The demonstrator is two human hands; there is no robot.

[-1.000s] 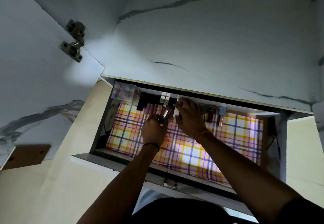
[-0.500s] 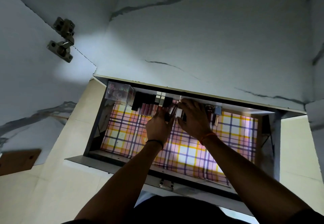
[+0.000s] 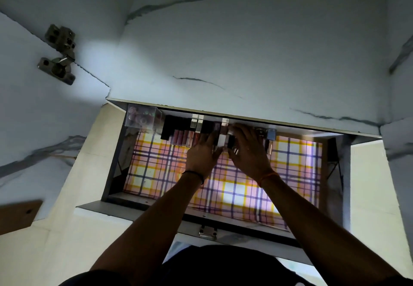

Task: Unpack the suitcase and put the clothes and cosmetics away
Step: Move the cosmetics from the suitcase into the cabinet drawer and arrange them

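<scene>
While no label or brand can be read, we see an open grey drawer [image 3: 111,165] lined with a pink, yellow and purple checked sheet [image 3: 156,165]. Along the drawer's back wall runs a row of dark-capped lip gloss tubes [image 3: 178,132], with a clear plastic box [image 3: 143,116] at its left corner. Both forearms reach over the drawer's front edge. Our left hand [image 3: 202,154] rests on the row, fingers extended; our right hand [image 3: 248,151] curls round a small dark tube [image 3: 231,144]. A metal hinge [image 3: 59,54] sits well left of the drawer.

Marbled cabinet walls [image 3: 257,46], tiled floor [image 3: 73,236]
</scene>
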